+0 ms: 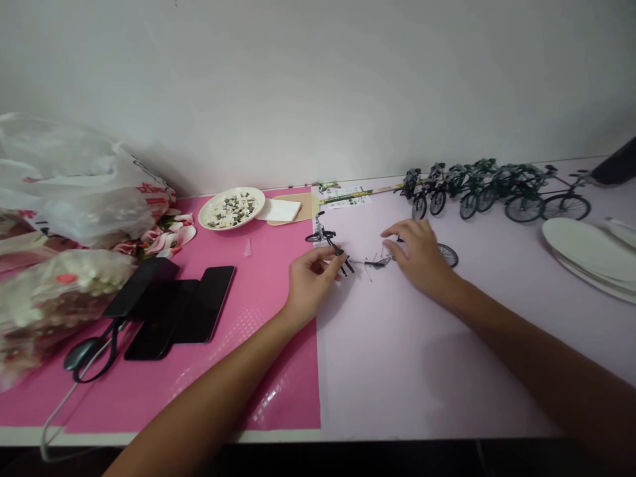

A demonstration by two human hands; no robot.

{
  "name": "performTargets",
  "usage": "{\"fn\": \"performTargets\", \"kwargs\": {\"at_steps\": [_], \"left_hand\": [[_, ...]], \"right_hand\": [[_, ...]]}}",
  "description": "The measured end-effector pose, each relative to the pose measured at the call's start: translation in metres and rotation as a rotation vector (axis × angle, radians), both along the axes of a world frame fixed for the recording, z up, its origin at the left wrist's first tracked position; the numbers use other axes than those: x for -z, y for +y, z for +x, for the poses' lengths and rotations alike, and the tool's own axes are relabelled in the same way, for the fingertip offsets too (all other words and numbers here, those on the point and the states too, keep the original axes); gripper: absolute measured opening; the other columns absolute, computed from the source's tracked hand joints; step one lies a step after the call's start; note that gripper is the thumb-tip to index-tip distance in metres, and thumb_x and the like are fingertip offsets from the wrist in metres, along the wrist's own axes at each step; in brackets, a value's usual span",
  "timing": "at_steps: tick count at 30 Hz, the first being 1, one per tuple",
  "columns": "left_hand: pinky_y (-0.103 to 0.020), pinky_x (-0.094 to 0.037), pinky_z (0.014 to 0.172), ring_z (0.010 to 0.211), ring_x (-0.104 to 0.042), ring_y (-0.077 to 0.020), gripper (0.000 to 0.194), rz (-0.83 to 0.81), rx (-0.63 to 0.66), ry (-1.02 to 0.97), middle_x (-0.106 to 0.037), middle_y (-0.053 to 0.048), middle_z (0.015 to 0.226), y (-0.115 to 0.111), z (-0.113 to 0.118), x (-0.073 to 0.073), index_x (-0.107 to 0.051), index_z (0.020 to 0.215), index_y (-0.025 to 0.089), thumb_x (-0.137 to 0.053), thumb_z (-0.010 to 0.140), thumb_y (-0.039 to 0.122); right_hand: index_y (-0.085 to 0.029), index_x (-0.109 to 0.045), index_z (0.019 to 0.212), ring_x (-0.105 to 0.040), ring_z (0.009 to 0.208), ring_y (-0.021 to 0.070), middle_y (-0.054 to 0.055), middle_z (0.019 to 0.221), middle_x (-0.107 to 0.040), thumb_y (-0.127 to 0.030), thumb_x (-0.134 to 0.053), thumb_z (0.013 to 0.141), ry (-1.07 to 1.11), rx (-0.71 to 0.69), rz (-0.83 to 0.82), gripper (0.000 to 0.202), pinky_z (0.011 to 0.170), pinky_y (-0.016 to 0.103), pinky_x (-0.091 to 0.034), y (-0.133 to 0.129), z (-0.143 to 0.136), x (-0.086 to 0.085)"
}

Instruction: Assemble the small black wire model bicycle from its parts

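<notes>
My left hand [313,275] pinches a partly built miniature bicycle [328,242], a dark frame with handlebars and a front wheel at its far end. Thin dark rods of the frame stick out past my thumb. To its right my right hand [420,255] hovers low over the table, thumb and forefinger apart, with nothing clear between them. Small metal bicycle parts [377,263], some thin and wire-like, lie between the two hands. A loose spoked wheel [448,255] shows partly behind my right hand.
Several miniature bicycles [477,189] stand along the wall at right. White plates [591,248] lie at the far right. A plate of small pieces [232,209], phones [203,305], a cable and plastic bags [74,179] occupy the left side.
</notes>
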State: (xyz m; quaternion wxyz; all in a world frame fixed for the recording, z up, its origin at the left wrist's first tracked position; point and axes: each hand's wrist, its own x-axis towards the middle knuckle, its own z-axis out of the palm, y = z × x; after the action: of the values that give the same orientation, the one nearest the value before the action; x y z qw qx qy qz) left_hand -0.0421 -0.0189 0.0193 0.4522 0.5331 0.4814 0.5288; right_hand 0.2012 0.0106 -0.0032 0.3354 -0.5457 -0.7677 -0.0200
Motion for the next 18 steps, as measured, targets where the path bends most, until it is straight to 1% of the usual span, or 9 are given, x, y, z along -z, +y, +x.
{"fn": "performTargets", "kwargs": {"at_steps": [3,6,8,10,14,18], "left_hand": [[-0.027,-0.051,0.055,0.054,-0.066,-0.0129,0.025,-0.001,0.0,-0.003,-0.077,-0.007,0.086,0.002,-0.001,0.0,-0.079,0.091,0.013,-0.084,0.078,0.035],[-0.026,-0.051,0.055,0.054,-0.066,-0.0117,0.026,0.001,0.007,-0.005,-0.079,-0.01,0.096,0.003,-0.002,0.003,-0.078,0.093,0.013,-0.083,0.079,0.034],[-0.026,-0.052,0.056,0.054,-0.066,-0.0113,0.026,0.006,0.014,-0.005,-0.079,-0.01,0.098,0.004,-0.002,0.004,-0.078,0.095,0.013,-0.082,0.08,0.034],[-0.026,-0.053,0.057,0.055,-0.066,-0.0115,0.027,0.017,0.018,-0.004,-0.079,-0.01,0.097,0.004,-0.003,0.005,-0.078,0.097,0.013,-0.082,0.081,0.034],[-0.026,-0.053,0.057,0.056,-0.067,-0.0111,0.028,0.046,0.015,0.006,-0.078,-0.01,0.103,0.005,-0.003,0.008,-0.077,0.102,0.014,-0.08,0.084,0.036],[-0.025,-0.053,0.057,0.057,-0.068,-0.0115,0.029,0.05,-0.006,0.017,-0.077,-0.009,0.098,0.006,-0.002,0.011,-0.075,0.105,0.014,-0.079,0.085,0.035]], "right_hand": [[-0.022,-0.071,0.108,-0.056,0.116,0.0359,0.014,0.117,-0.07,-0.026,-0.045,0.103,-0.089,0.142,-0.025,0.028,0.097,0.052,-0.044,0.008,0.024,-0.01],[-0.021,-0.073,0.109,-0.055,0.117,0.0394,0.017,0.119,-0.07,-0.025,-0.044,0.101,-0.178,0.223,-0.069,0.03,0.094,0.055,-0.044,0.017,0.046,-0.011],[-0.019,-0.074,0.108,-0.054,0.118,0.0401,0.019,0.123,-0.068,-0.026,-0.047,0.1,-0.207,0.234,-0.084,0.029,0.093,0.053,-0.045,0.022,0.055,-0.008],[-0.02,-0.075,0.106,-0.055,0.117,0.0394,0.019,0.123,-0.069,-0.028,-0.047,0.1,-0.237,0.24,-0.1,0.029,0.092,0.052,-0.047,0.026,0.061,-0.002],[-0.02,-0.076,0.103,-0.058,0.111,0.038,0.016,0.113,-0.074,-0.032,-0.045,0.102,-0.293,0.223,-0.143,0.033,0.091,0.051,-0.048,0.031,0.065,0.007],[-0.019,-0.078,0.099,-0.058,0.109,0.0379,0.015,0.11,-0.076,-0.036,-0.044,0.102,-0.323,0.232,-0.169,0.037,0.088,0.05,-0.049,0.032,0.065,0.01]]}}
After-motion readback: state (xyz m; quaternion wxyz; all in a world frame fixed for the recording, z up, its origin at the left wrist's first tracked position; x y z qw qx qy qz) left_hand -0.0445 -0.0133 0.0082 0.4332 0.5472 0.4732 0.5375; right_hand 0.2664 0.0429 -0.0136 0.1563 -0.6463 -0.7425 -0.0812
